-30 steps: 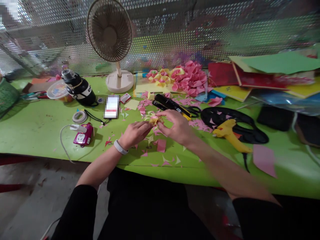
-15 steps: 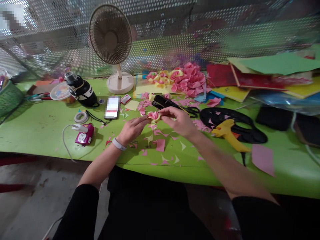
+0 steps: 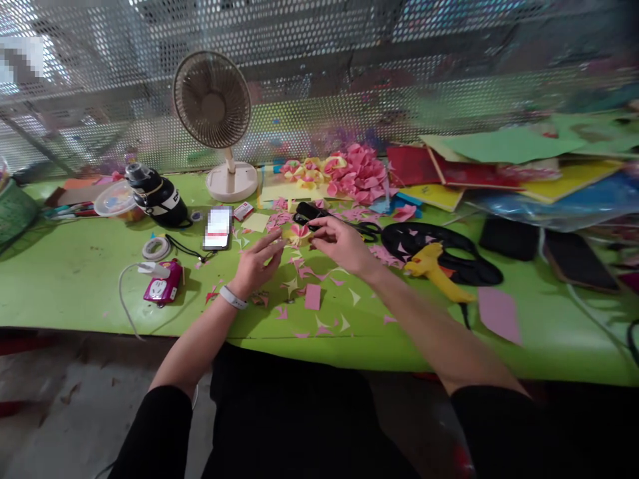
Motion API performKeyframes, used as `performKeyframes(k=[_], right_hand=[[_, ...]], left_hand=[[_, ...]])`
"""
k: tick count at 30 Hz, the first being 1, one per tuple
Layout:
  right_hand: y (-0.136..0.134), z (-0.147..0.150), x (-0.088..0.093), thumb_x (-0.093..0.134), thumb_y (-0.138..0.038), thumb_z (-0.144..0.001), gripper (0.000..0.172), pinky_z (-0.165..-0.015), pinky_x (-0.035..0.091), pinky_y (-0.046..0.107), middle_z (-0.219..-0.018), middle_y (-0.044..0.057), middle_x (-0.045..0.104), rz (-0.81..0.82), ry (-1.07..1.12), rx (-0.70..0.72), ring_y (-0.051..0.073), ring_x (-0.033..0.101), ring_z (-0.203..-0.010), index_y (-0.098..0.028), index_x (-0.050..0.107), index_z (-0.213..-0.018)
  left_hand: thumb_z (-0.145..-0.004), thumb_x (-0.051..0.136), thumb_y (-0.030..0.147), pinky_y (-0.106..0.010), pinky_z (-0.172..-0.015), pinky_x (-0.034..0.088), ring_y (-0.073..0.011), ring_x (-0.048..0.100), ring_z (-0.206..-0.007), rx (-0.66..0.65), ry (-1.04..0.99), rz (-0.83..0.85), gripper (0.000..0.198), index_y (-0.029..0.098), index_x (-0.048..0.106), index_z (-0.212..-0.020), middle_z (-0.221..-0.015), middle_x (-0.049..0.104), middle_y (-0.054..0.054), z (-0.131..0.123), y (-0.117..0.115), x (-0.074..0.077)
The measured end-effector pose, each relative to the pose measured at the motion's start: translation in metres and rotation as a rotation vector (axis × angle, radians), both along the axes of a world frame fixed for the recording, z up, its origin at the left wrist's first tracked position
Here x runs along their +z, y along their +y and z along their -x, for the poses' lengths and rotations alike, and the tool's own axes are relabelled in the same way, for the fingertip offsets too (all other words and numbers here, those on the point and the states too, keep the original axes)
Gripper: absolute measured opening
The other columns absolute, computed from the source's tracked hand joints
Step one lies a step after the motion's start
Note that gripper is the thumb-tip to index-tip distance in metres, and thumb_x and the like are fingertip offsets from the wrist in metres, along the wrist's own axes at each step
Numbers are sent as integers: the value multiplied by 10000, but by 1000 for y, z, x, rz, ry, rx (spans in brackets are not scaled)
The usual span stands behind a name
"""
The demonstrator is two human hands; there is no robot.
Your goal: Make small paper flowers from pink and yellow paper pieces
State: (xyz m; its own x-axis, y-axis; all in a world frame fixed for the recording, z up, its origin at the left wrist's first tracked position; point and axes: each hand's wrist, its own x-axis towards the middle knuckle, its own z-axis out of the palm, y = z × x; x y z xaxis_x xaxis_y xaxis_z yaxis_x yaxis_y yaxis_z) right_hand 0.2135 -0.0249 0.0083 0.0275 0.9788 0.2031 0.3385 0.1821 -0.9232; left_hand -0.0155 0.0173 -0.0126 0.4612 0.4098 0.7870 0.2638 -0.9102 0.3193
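A small pink and yellow paper flower [image 3: 299,234] is between my two hands above the green table. My right hand [image 3: 344,246] has its thumb and fingertips drawn together at the flower's right edge. On the other side, my left hand [image 3: 258,263], with a pale band at the wrist, has its fingers stretched out and slightly apart. Its fingertips are close to the flower's left edge; whether they touch it is hard to see. Pink and pale paper scraps lie below the hands, with a pink paper square [image 3: 313,297] among them. Black-handled scissors [image 3: 367,229] lie just behind my right hand.
A fan [image 3: 232,181] stands at the back, beside a heap of pink paper petals [image 3: 360,174]. To the right lie a yellow glue gun [image 3: 436,273] and stacked coloured paper [image 3: 509,144]. A black bottle [image 3: 158,197], phone [image 3: 217,228] and purple power adapter [image 3: 164,283] are on the left.
My left fingers have drawn back from the flower and spread a little. My right hand stays at the flower, which shows more yellow now. The camera view has tilted up and shifted right.
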Motion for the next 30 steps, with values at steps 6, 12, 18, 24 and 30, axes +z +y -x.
performKeyframes(k=[6, 12, 18, 24, 30], right_hand=[[43, -36, -4, 705, -273, -764, 370, -676, 590, 381, -855, 46, 744, 61, -69, -114, 214, 721, -709, -187, 633, -1117], [144, -71, 38, 713, -200, -801, 295, -789, 557, 408, -959, 113, 749, -7, -178, -386, 219, 693, -794, -159, 624, -1079], [160, -66, 44, 690, -382, -847, 461, -969, 474, 432, -1107, 171, 725, -65, -376, -496, 271, 659, -1053, -101, 595, -1200], [81, -28, 16, 683, -352, -842, 135, -848, 560, 462, -966, 80, 767, -53, -505, -166, 279, 708, -883, -237, 723, -900], [23, -25, 5, 624, -351, -865, 201, -645, 529, 398, -871, 65, 759, -39, -574, -6, 211, 645, -635, -237, 762, -956]], left_hand=[[-949, 566, 186, -389, -972, 589, -188, 674, -1152, 133, -169, 26, 205, 183, 693, -1110, -1226, 688, -119, 7, 10, 8], [-943, 569, 159, -379, -987, 573, -173, 664, -1139, 214, -277, 29, 182, 201, 696, -1067, -1196, 682, -77, 15, 18, 14], [-938, 569, 127, -347, -965, 586, -155, 667, -1125, 210, -313, -19, 185, 206, 673, -1068, -1149, 678, -62, 17, 21, 17], [-953, 554, 154, -352, -959, 589, -162, 651, -1146, 169, -318, 48, 206, 221, 662, -1117, -1203, 645, -59, 17, 25, 12], [-981, 552, 279, -355, -917, 607, -203, 620, -1209, 130, -412, 162, 241, 245, 648, -1198, -1286, 606, -64, 27, 38, 8]])
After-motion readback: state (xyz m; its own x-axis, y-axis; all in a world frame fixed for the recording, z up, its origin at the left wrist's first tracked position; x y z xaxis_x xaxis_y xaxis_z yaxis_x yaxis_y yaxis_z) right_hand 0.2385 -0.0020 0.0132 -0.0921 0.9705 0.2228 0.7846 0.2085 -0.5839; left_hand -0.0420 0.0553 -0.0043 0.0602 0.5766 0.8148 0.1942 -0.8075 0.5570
